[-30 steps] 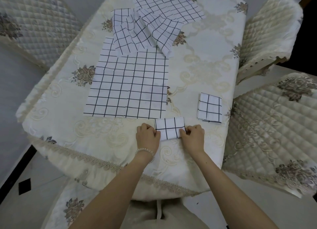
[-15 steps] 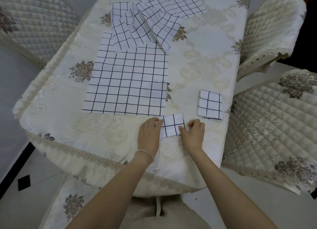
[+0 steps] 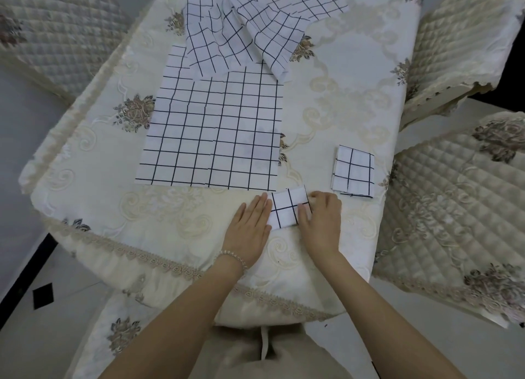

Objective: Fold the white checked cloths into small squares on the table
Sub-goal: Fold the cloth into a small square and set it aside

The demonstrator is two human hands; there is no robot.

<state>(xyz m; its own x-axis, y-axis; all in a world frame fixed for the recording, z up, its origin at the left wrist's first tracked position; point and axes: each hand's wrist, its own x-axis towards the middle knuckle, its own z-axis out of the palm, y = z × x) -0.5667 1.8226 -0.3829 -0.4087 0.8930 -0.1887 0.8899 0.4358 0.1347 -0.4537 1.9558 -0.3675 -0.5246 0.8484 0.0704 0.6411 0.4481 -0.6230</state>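
Cloth (image 3: 287, 209) now folded narrower; left hand (image 3: 250, 225) flattened beside it.

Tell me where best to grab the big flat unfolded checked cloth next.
Probably by its two near corners, coming from the table's front edge. The large unfolded white checked cloth lies flat, its near edge straight and uncovered, while crumpled checked cloths overlap its far edge. The left hand and right hand are both on the small folded checked cloth just in front, so the reach looks short.
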